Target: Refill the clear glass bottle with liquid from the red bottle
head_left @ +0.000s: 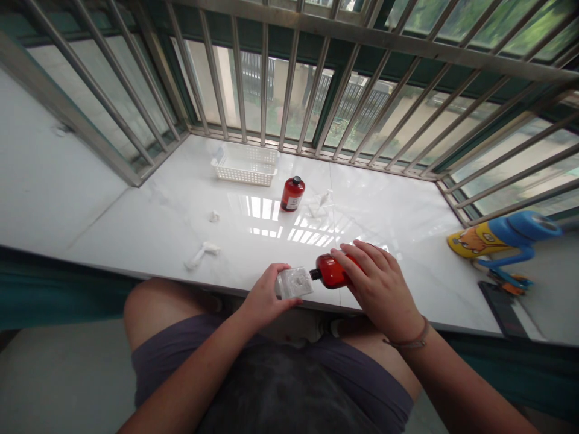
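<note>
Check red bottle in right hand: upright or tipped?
Tipped: red bottle lies nearly level, black neck toward the clear container in the left hand.

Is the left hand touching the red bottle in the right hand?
Apart: the head view shows the left hand on a clear plastic case, which lies between it and the red bottle.

The white stone counter looks polished and glossy, mirroring the window. At bottom center, the red bottle has a smooth, shiny skin, glass or plastic, beside a clear plastic case. At top center, a white plastic basket and brushed metal bars look duller.
</note>
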